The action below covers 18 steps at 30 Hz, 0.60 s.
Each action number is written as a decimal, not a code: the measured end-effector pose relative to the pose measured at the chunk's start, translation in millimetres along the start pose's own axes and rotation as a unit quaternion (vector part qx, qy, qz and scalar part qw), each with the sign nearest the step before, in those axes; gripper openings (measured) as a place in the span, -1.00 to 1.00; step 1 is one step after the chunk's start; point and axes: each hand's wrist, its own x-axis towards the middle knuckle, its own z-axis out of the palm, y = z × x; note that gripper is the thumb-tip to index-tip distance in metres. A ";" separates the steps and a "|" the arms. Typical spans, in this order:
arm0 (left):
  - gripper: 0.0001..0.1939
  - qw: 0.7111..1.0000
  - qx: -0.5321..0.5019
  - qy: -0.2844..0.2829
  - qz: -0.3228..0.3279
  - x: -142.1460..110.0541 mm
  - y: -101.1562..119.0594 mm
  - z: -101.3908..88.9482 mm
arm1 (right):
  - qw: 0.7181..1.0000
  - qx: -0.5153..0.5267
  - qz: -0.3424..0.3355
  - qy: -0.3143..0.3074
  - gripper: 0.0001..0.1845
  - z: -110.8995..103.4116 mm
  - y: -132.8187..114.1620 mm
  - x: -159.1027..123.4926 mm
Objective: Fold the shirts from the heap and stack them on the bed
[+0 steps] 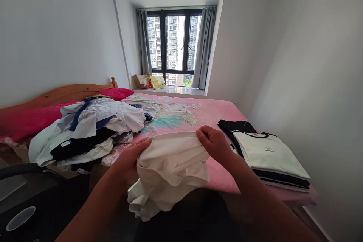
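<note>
A cream-white cloth garment (172,166) hangs between my two hands in front of the bed edge, its lower part bunched in loose folds. My left hand (134,157) is closed on its upper left corner, thumb on top and fingers mostly hidden behind the fabric. Pinched at the upper right corner is my right hand (214,141), its fingers curled round the edge. The top edge is stretched nearly straight between them. Which kind of garment it is, I cannot tell.
A heap of rumpled clothes (96,124) lies at the left of the pink bed sheet (218,111). On the right stands a stack of folded shirts (269,151). Paper bags (150,82) sit on the windowsill. A dark chair-like object (25,170) is at lower left.
</note>
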 end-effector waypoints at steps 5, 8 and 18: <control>-0.71 0.925 0.355 0.003 0.134 -5.5 59.4 21.6 | 0.990 -0.108 -0.060 0.063 -0.68 -56.6 -28.7 -1.2; -0.75 0.818 0.527 0.038 0.227 -3.5 64.4 27.7 | 0.980 -0.165 -0.072 0.085 -0.67 -77.4 -36.0 -6.5; -0.67 0.992 0.017 -0.097 -0.081 6.5 -22.0 45.9 | 0.948 -0.307 0.044 0.067 -0.68 -84.1 34.5 -32.0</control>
